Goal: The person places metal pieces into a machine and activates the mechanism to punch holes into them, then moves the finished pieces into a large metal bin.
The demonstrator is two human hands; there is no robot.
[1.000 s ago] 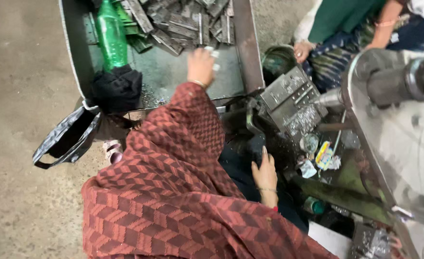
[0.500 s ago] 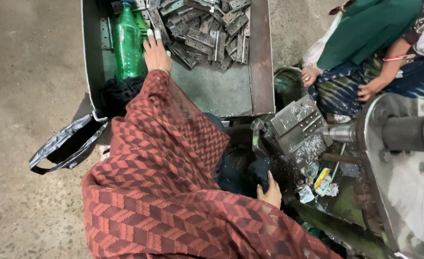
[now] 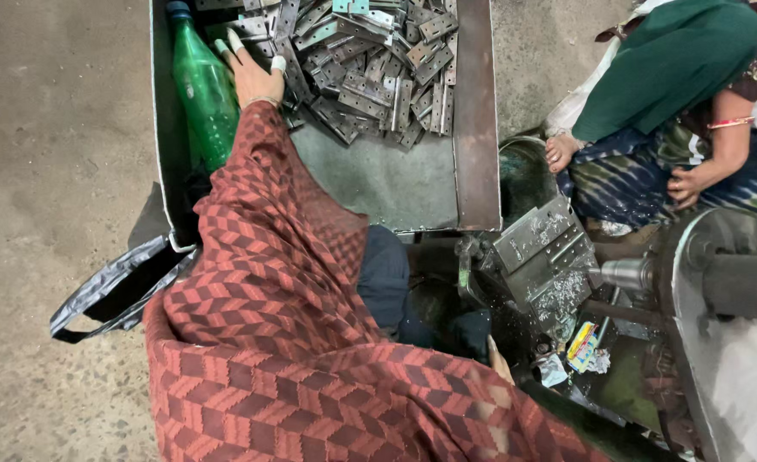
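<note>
While the red-and-brown patterned shawl (image 3: pixel 284 342) drapes the whole arm, the left hand (image 3: pixel 254 73) is now stretched deeper into the grey sheet-metal tray (image 3: pixel 472 128), farther up than half a second ago. Fingers (image 3: pixel 234 41) are spread and extended, tips capped in pale tape, resting at the left edge of the heap of flat grey metal hinge plates (image 3: pixel 378 68); nothing gripped that I can make out. Just left of that hand lies the green plastic bottle (image 3: pixel 200 94), against the tray wall. The right hand (image 3: pixel 500 364) has dropped almost out of sight behind the shawl, only a sliver showing near the grey metal machine block (image 3: pixel 541 257); its fingers can't be read. Another person in green cloth (image 3: pixel 669 68) sits at upper right.
</note>
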